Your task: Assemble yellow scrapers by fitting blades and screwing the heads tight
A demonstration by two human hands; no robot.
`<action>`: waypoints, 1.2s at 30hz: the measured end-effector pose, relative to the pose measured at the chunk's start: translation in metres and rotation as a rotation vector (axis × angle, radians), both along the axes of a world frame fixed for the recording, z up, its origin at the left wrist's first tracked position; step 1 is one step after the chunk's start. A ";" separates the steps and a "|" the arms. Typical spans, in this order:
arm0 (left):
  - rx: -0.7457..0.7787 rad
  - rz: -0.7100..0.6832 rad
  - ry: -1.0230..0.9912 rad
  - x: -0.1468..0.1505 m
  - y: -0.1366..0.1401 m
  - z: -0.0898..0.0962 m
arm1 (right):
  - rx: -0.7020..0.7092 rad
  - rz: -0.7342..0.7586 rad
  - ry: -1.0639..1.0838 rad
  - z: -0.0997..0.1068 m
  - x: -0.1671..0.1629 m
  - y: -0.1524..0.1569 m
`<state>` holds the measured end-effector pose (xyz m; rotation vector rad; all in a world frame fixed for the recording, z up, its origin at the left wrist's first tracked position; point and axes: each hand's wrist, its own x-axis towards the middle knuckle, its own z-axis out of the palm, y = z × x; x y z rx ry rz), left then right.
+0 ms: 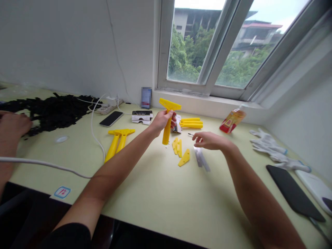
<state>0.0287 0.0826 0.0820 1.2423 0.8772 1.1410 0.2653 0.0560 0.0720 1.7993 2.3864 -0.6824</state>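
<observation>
T-handle (166,134) stands near-upright in left hand (161,121), presumably exposing its crosspiece (169,104); right hand (209,140), half-curled near translucent strips (201,159), has indeterminable grip.

The person's left arm (116,166) extends from lower left to mid-frame, left hand (161,121) curled; the right arm (249,186) slants from lower right, right hand (209,140) angled leftward.
</observation>
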 end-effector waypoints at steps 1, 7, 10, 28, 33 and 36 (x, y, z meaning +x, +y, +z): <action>-0.023 -0.018 -0.012 -0.002 0.001 0.000 | -0.052 -0.041 -0.077 -0.002 0.010 0.002; -0.036 -0.063 -0.026 -0.004 0.004 -0.006 | -0.268 -0.218 -0.172 -0.023 0.027 0.005; -0.033 -0.078 -0.023 -0.002 0.003 -0.007 | -0.261 -0.219 -0.169 -0.032 0.023 0.007; -0.047 -0.096 0.003 0.001 0.003 -0.009 | -0.118 -0.198 -0.130 -0.040 0.038 0.017; -0.047 -0.111 0.004 0.001 0.002 -0.009 | -0.114 -0.211 -0.167 -0.040 0.037 0.016; -0.049 -0.116 0.004 0.001 0.002 -0.008 | -0.111 -0.217 -0.194 -0.038 0.035 0.014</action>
